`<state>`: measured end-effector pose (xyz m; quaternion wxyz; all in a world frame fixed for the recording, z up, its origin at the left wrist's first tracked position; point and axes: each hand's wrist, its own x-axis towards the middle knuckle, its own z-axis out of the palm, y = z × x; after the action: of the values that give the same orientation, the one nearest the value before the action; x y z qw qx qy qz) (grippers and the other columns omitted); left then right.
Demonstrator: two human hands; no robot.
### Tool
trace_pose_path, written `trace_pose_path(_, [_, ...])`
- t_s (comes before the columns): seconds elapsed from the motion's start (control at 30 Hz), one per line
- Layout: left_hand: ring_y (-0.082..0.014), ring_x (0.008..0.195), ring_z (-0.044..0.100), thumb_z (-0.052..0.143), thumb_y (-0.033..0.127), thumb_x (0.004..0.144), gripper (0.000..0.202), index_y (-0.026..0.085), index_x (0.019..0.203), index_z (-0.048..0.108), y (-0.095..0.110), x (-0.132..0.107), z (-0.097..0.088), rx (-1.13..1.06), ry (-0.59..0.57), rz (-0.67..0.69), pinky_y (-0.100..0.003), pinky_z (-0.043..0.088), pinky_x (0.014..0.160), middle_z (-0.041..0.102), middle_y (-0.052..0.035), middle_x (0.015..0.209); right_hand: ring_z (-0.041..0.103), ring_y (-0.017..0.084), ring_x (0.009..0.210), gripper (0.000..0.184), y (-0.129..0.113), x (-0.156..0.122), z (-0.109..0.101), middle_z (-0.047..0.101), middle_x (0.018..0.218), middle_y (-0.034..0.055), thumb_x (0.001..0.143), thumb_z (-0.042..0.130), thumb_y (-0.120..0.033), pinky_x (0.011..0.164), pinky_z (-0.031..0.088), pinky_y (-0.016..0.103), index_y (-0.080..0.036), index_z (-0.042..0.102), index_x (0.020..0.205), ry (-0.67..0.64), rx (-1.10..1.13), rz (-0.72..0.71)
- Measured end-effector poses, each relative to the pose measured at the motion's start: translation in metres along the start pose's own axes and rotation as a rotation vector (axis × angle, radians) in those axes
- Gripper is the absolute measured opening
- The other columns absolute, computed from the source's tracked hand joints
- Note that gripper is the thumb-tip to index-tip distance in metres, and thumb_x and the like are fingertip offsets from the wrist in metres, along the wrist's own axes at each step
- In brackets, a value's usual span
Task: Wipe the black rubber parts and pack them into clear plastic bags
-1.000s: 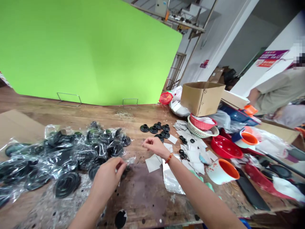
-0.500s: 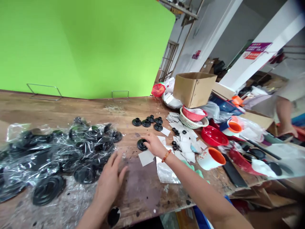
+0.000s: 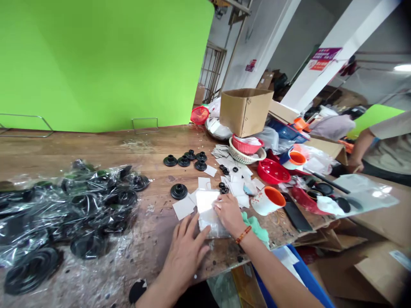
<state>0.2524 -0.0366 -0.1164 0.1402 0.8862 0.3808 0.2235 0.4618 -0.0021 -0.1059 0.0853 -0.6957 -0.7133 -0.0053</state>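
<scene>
My right hand (image 3: 229,214) is on a stack of clear plastic bags (image 3: 205,209), its fingertips pinched together at the top bag's right side. Beside the lower left edge of the bags is my left hand (image 3: 186,252), fingers spread and holding nothing. A black round part with a raised hub (image 3: 179,191) lies just beyond, at the corner of a white card (image 3: 184,207). Farther back sit several similar black parts (image 3: 183,161). Small black rings (image 3: 224,188) rest on scattered white cards (image 3: 236,188).
Plastic-wrapped black parts (image 3: 86,201) cover the table's left side. At right stand a cardboard box (image 3: 245,112), a red basket (image 3: 272,171), an orange-lined white cup (image 3: 268,201), a green cloth (image 3: 257,226) and a phone (image 3: 296,214). A co-worker's arm (image 3: 362,147) shows at far right.
My right hand has left the black round part and come back to the plastic bags. My left hand has moved right, toward the bags. The view has swung to the right.
</scene>
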Motion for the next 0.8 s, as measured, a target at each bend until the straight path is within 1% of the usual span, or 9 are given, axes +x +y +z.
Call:
trace_pose_path(0.07, [-0.036,0.13,0.035,0.063,0.03,0.082,0.042,0.035,0.122,0.057,0.002,0.0,0.011,0.02,-0.026,0.011,-0.056,0.037,0.099,0.043,-0.0073,0.143,0.044,0.024,0.096,0.018,-0.002,0.0,0.001,0.062,0.094,0.0066,0.087,0.054,-0.02,0.085,0.029,0.036,-0.018,0.067,0.074,0.008,0.027,-0.012])
trace_pose_path(0.13, [-0.0365,0.13,0.035,0.063,0.037,0.081,0.041,0.036,0.122,0.057,0.0,-0.001,0.016,0.026,-0.052,0.009,-0.057,0.037,0.098,0.044,-0.0069,0.142,0.045,0.023,0.094,0.016,-0.002,0.002,0.0,0.062,0.092,0.0068,0.085,0.054,-0.016,0.086,0.03,0.035,-0.017,0.064,0.073,0.009,0.05,-0.016])
trace_pose_path(0.23, [-0.0353,0.132,0.034,0.062,0.038,0.082,0.042,0.037,0.123,0.055,-0.003,-0.002,0.016,0.032,-0.069,0.011,-0.055,0.035,0.1,0.043,-0.0061,0.144,0.048,0.02,0.087,0.011,-0.001,0.005,-0.003,0.061,0.086,0.0067,0.077,0.054,-0.009,0.081,0.034,0.031,-0.015,0.06,0.07,-0.004,0.092,-0.005])
trace_pose_path(0.33, [-0.0354,0.132,0.033,0.061,0.036,0.083,0.042,0.035,0.124,0.055,-0.002,-0.003,0.012,0.044,-0.072,0.016,-0.055,0.034,0.102,0.042,-0.0064,0.144,0.051,0.018,0.081,0.009,0.001,0.008,-0.005,0.061,0.078,0.0041,0.073,0.056,-0.009,0.075,0.035,0.027,-0.016,0.057,0.068,-0.033,0.134,-0.002])
trace_pose_path(0.4, [-0.0353,0.132,0.033,0.061,0.034,0.084,0.042,0.035,0.125,0.054,0.0,-0.003,0.011,0.052,-0.069,0.019,-0.055,0.034,0.102,0.042,-0.0065,0.144,0.053,0.017,0.08,0.005,0.002,0.009,-0.007,0.062,0.079,0.0035,0.074,0.057,-0.012,0.073,0.036,0.026,-0.016,0.059,0.076,-0.034,0.151,0.009])
trace_pose_path(0.5, [-0.0344,0.132,0.033,0.059,0.034,0.085,0.04,0.035,0.124,0.055,0.001,-0.003,0.009,0.053,-0.065,0.021,-0.054,0.033,0.102,0.042,-0.0061,0.144,0.055,0.016,0.079,0.018,0.005,0.013,-0.008,0.064,0.083,0.0037,0.078,0.054,-0.009,0.071,0.037,0.024,-0.014,0.059,0.094,-0.021,0.151,0.022])
trace_pose_path(0.6, [-0.034,0.132,0.034,0.057,0.035,0.086,0.037,0.035,0.123,0.056,0.001,-0.002,0.008,0.051,-0.069,0.022,-0.054,0.034,0.102,0.043,-0.0057,0.144,0.056,0.016,0.078,0.012,0.007,0.017,-0.01,0.065,0.079,0.0036,0.082,0.052,-0.009,0.072,0.037,0.025,-0.015,0.062,0.084,-0.031,0.119,-0.017])
trace_pose_path(0.67, [-0.0341,0.131,0.034,0.057,0.035,0.085,0.038,0.035,0.123,0.056,0.001,-0.003,0.008,0.061,-0.06,0.028,-0.054,0.034,0.102,0.043,-0.0062,0.143,0.056,0.018,0.079,0.016,0.008,0.019,-0.01,0.066,0.077,0.0061,0.086,0.051,-0.013,0.074,0.036,0.028,-0.015,0.063,0.076,-0.037,0.077,-0.045])
trace_pose_path(0.8, [-0.0339,0.133,0.033,0.056,0.038,0.086,0.039,0.033,0.125,0.055,0.001,-0.005,0.011,0.095,-0.012,0.031,-0.053,0.035,0.102,0.039,-0.0073,0.146,0.054,0.023,0.084,0.021,0.008,0.02,-0.012,0.066,0.079,0.0111,0.09,0.048,-0.014,0.078,0.035,0.034,-0.013,0.064,0.077,-0.024,-0.011,-0.094])
